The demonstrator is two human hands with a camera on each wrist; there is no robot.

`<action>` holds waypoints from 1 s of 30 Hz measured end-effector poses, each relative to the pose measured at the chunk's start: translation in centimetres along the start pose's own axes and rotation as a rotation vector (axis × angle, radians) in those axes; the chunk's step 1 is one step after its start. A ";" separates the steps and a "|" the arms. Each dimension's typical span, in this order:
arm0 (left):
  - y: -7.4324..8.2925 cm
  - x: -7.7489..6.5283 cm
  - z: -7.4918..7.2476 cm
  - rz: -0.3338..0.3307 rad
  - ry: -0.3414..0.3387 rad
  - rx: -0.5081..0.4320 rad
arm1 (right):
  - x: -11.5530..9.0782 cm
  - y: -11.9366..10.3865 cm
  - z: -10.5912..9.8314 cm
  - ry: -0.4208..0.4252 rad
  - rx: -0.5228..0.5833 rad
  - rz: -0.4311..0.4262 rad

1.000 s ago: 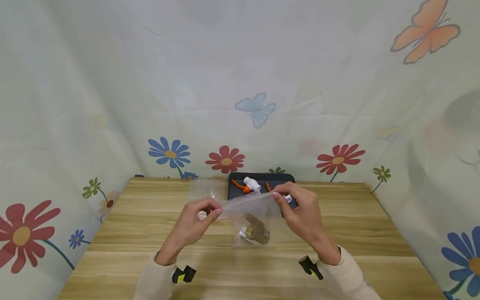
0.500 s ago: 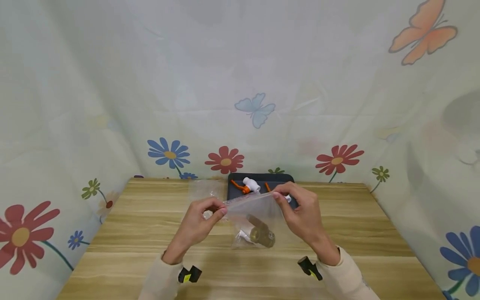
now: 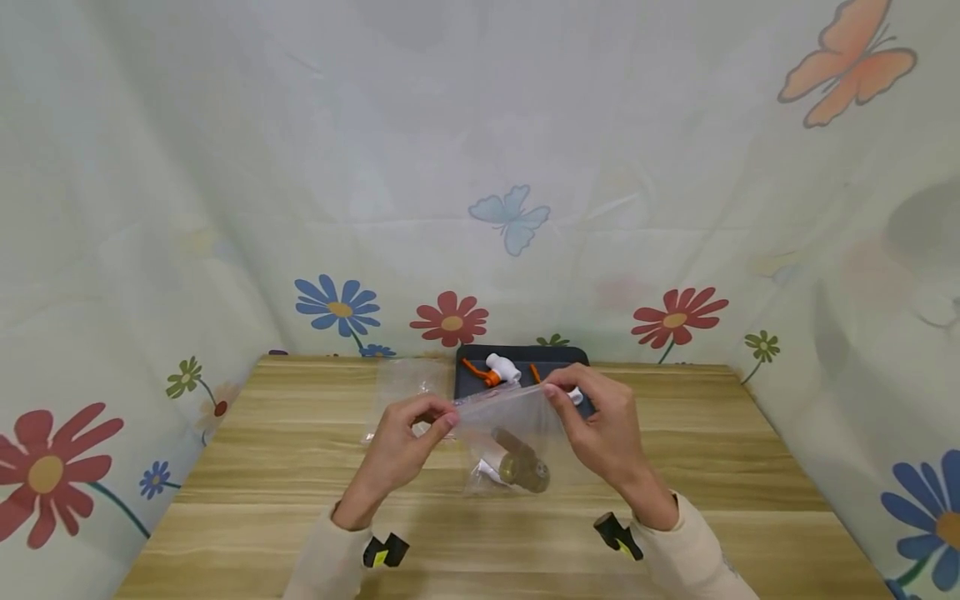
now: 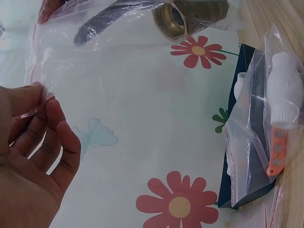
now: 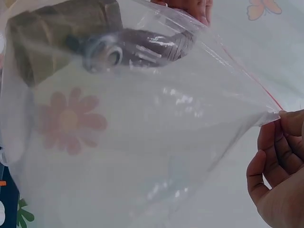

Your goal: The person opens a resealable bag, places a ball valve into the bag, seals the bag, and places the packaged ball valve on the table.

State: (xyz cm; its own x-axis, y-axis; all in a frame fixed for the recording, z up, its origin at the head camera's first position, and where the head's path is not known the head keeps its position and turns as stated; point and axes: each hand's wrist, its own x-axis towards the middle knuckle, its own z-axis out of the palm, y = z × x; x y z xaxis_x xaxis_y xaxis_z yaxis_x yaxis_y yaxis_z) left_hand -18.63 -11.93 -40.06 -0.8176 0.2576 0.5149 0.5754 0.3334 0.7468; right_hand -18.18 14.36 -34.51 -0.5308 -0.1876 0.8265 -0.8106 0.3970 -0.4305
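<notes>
Between my hands hangs a clear zip bag (image 3: 480,437) with a red line along its mouth. Inside it sits a brass valve (image 3: 525,467) with a dark handle, well seen in the left wrist view as a threaded brass body (image 4: 190,19). My left hand (image 3: 401,437) pinches one end of the bag's mouth between thumb and fingers. At the other end, my right hand (image 3: 600,425) pinches the upper corner. In the right wrist view the plastic stretches toward the right fingertips (image 5: 268,128). Whether the zip is closed along its length cannot be told.
Behind the bag stands a dark tray (image 3: 468,354) with a white valve (image 3: 502,367) that has an orange handle. Another white valve (image 4: 284,88) lies in clear plastic near the tray. Flat clear bags (image 3: 405,379) lie left of the tray on the wooden table (image 3: 300,467).
My left hand has moved a little to the right along the bag's mouth. The brass valve has shifted slightly right and down within the bag. My right hand stays nearly still.
</notes>
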 end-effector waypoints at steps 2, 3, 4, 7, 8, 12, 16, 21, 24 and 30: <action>0.1 0.0 0.0 0.012 0.013 0.013 | 0.0 0.0 0.1 -0.001 0.003 -0.002; 0.2 -0.1 0.0 0.016 0.014 0.014 | 0.0 0.0 0.1 0.001 0.004 -0.004; 0.3 -0.1 0.0 0.019 0.009 0.012 | 0.0 0.0 0.1 0.003 0.004 -0.006; 0.7 -0.1 0.1 0.008 -0.027 -0.009 | 0.0 0.0 0.2 0.002 0.003 0.001; 0.8 -0.1 0.1 0.003 -0.038 -0.015 | 0.0 -0.1 0.2 0.002 0.003 0.003; 1.2 0.0 0.4 0.001 -0.043 -0.018 | 0.1 -0.2 0.2 0.001 0.006 0.010; 1.3 0.0 0.5 0.025 -0.010 -0.008 | 0.0 -0.2 0.2 -0.004 0.015 0.007; 1.3 0.0 0.6 0.026 -0.001 -0.015 | 0.1 -0.3 0.2 0.000 0.017 0.006; 1.4 0.1 0.8 0.021 -0.005 -0.029 | 0.2 -0.4 0.1 0.005 0.016 0.006; 1.5 0.2 1.2 0.039 0.009 -0.050 | 0.2 -0.5 0.1 -0.001 0.012 0.008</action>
State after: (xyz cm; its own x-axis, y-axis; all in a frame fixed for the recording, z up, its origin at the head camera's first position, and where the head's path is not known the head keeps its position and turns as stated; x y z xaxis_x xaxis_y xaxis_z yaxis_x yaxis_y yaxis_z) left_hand -17.87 -10.26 -39.35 -0.7951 0.2611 0.5474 0.6050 0.2776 0.7463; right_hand -17.92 14.06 -34.16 -0.5372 -0.1857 0.8228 -0.8096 0.3873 -0.4412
